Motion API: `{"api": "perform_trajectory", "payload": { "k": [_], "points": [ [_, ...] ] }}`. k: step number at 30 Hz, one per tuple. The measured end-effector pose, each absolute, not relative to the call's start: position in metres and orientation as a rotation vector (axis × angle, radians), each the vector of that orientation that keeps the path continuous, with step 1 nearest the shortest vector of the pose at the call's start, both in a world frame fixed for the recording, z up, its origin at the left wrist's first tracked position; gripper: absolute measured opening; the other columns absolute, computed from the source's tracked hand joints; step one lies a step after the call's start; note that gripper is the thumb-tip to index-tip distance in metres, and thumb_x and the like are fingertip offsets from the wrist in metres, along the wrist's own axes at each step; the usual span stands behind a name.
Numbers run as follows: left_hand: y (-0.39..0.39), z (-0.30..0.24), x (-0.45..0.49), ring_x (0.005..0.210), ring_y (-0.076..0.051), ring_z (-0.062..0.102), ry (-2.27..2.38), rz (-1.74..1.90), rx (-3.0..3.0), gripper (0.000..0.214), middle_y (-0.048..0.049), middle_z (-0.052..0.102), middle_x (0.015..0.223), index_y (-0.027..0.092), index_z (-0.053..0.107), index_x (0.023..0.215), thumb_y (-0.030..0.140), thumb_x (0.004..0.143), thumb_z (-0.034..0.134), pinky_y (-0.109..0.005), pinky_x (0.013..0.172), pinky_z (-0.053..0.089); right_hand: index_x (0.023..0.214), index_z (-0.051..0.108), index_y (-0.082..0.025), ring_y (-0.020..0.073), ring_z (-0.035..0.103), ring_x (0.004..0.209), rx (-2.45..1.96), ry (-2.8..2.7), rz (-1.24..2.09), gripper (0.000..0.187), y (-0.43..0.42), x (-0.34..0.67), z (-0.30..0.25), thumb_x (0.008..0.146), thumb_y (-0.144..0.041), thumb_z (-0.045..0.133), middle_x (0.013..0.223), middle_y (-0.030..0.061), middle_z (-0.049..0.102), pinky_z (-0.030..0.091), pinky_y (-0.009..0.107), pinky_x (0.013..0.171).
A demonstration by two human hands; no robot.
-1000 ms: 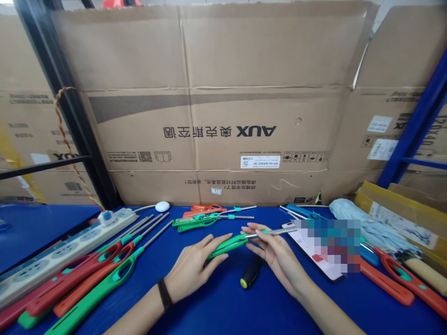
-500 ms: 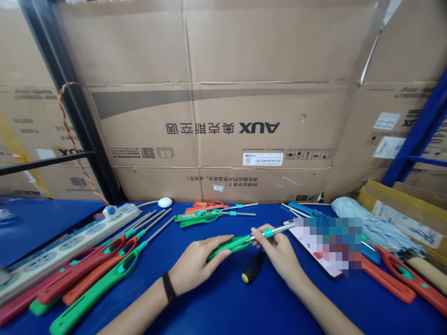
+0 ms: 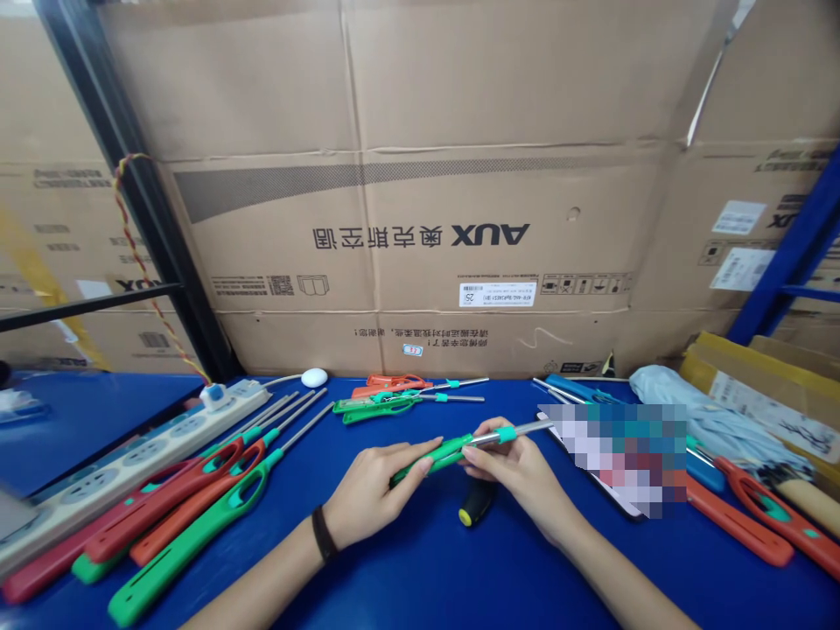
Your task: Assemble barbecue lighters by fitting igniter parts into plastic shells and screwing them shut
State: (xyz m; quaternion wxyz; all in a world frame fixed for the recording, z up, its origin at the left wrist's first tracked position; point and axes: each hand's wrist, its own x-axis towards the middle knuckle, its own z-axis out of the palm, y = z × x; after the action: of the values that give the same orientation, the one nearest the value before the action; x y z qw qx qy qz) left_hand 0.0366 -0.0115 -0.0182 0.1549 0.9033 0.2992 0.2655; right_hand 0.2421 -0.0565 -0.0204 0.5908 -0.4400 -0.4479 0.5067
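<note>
A green long-nosed lighter [image 3: 437, 462] is held across the middle of the table, its metal tube [image 3: 535, 427] pointing right. My left hand [image 3: 374, 490] wraps around the handle end, thumb in front and fingers behind. My right hand [image 3: 508, 464] pinches the lighter where the handle meets the tube, close to the turquoise collar [image 3: 505, 434]. Fingers cover part of the trigger area. Beneath my right hand lies a black screwdriver handle [image 3: 478, 503] with a yellow end. Farther back rest a green lighter half-shell [image 3: 374, 406] and an orange one [image 3: 390, 385], with tubes attached.
Several red, orange and green lighters [image 3: 190, 534] lie on the left beside a white power strip [image 3: 137, 455]. At right are a phone [image 3: 617, 494], partly blurred out, orange lighters [image 3: 741, 525], a pale blue bag [image 3: 709, 416] and a yellow-taped box [image 3: 774, 411]. Cardboard [image 3: 420, 105] stands behind.
My right hand has shifted slightly left along the lighter, from the collar toward the handle joint. The handle's parts look closer together now. The left hand keeps its grip.
</note>
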Motion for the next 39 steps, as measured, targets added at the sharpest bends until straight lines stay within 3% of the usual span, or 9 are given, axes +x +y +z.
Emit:
{"api": "perform_trajectory", "payload": {
  "k": [13,22,29,39],
  "points": [
    [-0.009,-0.025,0.036,0.096,-0.017,0.067,0.881,0.804,2.702,0.032,0.002,0.066,0.115,0.028,0.058,0.122,0.035,0.097,0.04,-0.024,0.08,0.053,0.088,0.063,-0.02,0.0263,0.069,0.085,-1.137,-1.147,1.139,0.051,-0.052,0.251,-0.028,0.051,-0.048,0.083,0.081,0.0049,0.073,0.054,0.039,0.081],
    [-0.008,-0.024,0.038,0.094,-0.019,0.068,0.871,0.814,2.738,0.033,0.0002,0.066,0.116,0.025,0.058,0.121,0.034,0.097,0.039,-0.028,0.079,0.055,0.092,0.062,-0.02,0.0234,0.069,0.082,-1.13,-1.106,1.178,0.051,-0.052,0.251,-0.027,0.053,-0.045,0.083,0.08,0.0023,0.071,0.056,0.036,0.079],
    [-0.01,-0.023,0.038,0.097,-0.018,0.067,0.824,0.803,2.676,0.032,0.0001,0.066,0.116,0.025,0.058,0.121,0.032,0.097,0.038,-0.026,0.084,0.053,0.085,0.062,-0.019,0.0203,0.07,0.079,-1.111,-1.06,1.222,0.037,-0.056,0.248,-0.02,0.063,-0.045,0.078,0.082,0.0022,0.071,0.058,0.031,0.074],
    [-0.011,-0.022,0.039,0.088,-0.017,0.069,0.828,0.722,2.618,0.033,0.0005,0.07,0.108,0.027,0.057,0.123,0.032,0.099,0.035,-0.022,0.075,0.051,0.082,0.064,-0.019,0.0226,0.067,0.085,-1.109,-0.991,1.119,0.041,-0.056,0.248,-0.019,0.056,-0.045,0.081,0.086,0.0037,0.071,0.056,0.031,0.072]
  ]
}}
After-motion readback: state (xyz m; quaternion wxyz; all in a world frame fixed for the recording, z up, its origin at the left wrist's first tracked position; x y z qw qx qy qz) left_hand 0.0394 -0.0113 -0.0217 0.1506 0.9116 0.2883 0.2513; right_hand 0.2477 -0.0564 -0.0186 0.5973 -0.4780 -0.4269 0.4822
